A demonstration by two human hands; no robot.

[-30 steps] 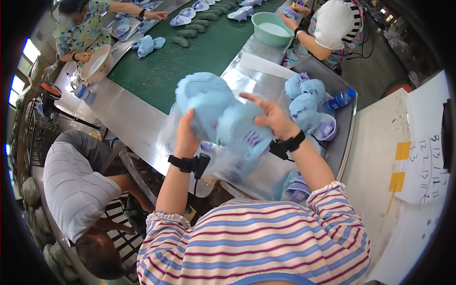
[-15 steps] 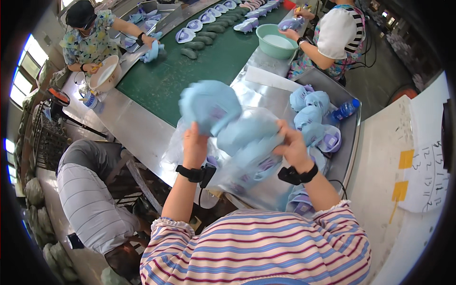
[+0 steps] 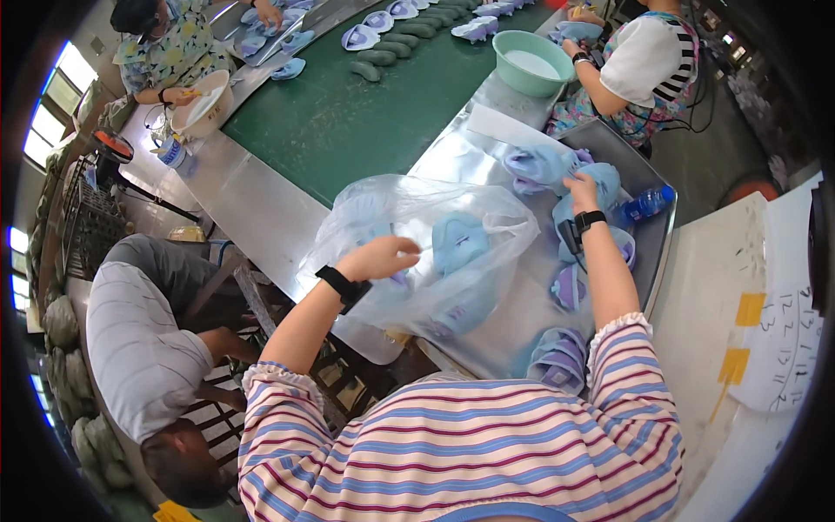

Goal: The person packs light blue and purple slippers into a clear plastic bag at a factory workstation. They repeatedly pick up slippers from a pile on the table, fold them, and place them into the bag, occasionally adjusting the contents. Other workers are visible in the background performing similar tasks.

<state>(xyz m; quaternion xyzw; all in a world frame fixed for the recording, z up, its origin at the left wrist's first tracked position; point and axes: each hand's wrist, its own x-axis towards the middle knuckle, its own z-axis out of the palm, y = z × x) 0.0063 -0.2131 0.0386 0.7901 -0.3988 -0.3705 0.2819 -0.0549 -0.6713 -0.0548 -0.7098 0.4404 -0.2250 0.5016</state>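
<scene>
A clear plastic bag (image 3: 513, 228) lies open on the metal table, with several light blue shoe uppers inside, one of them a blue upper (image 3: 461, 242) near its middle. Over the bag's left part hovers my left hand (image 3: 380, 258), its fingers apart and nothing in them. My right hand (image 3: 584, 190) is at the pile on the right, fingers closed on a light blue and purple shoe upper (image 3: 534, 163). More uppers lie under and around that hand. Closer to me, a nested stack of uppers (image 3: 558, 358) sits on the metal surface.
A blue bottle (image 3: 648, 203) lies by the tray's right wall. Ahead runs a green belt (image 3: 296, 161) with rows of uppers and dark green pieces. Two co-workers sit beside it, with a green basin (image 3: 532, 70) and a pale basin (image 3: 202, 106). A person (image 3: 143, 348) bends low at left.
The blue uppers that both hands held are out of them, and uppers show in the bag. My right hand has moved right and forward to the pile; my left has stayed over the bag.
</scene>
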